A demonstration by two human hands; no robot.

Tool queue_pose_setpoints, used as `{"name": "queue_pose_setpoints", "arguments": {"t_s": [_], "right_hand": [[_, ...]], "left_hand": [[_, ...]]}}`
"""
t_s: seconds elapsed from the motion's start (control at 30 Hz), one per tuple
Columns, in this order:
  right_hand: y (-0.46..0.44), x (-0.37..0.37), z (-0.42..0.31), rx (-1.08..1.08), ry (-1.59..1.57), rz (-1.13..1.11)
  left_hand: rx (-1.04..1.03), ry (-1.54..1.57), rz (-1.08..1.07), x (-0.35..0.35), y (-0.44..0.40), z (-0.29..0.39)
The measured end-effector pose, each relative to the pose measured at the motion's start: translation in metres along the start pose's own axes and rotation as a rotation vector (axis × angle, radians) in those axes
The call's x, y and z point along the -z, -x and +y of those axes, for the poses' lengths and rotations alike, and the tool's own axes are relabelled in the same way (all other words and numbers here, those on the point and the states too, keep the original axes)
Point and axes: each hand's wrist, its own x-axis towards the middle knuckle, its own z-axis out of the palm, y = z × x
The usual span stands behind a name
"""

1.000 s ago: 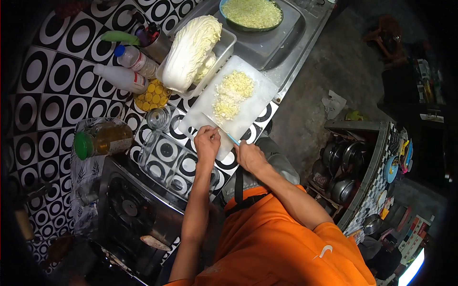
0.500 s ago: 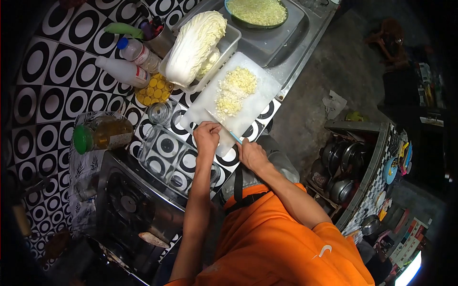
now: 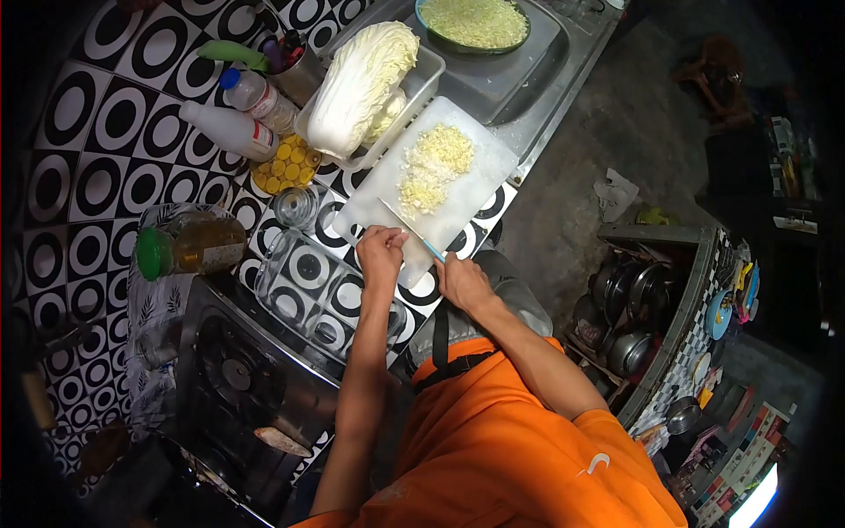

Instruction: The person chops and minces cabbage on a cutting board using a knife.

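Observation:
My right hand (image 3: 465,282) is closed around the light-blue handle of a knife (image 3: 431,249). The thin blade slants up and left over the white cutting board (image 3: 480,150). My left hand (image 3: 380,253) has its fingers bent and pressed together at the board's near left part, left of the blade. What those fingers pinch, if anything, is too small to make out. Just beyond the blade lies a heap of finely chopped pale-yellow cabbage (image 3: 431,172). A whole napa cabbage (image 3: 363,88) rests in a clear plastic container (image 3: 429,79) against the board's far left side.
A bowl of chopped cabbage (image 3: 475,22) stands on the sink (image 3: 550,66). Left are a white bottle (image 3: 224,129), a water bottle (image 3: 255,99), a glass cup (image 3: 295,207) and an empty glass dish (image 3: 308,286). A stove (image 3: 233,374) stands lower left.
The knife has shifted very slightly, its blade a little farther from my left fingers. Both hands stay almost in place, and the chopped heap looks the same.

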Motion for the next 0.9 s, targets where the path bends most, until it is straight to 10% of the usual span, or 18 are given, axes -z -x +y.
{"name": "queue_pose_setpoints", "arguments": {"t_s": [0.9], "right_hand": [[-0.004, 0.003, -0.002, 0.048, -0.038, 0.037]], "left_hand": [[0.078, -0.041, -0.013, 0.001, -0.007, 0.001]]}}
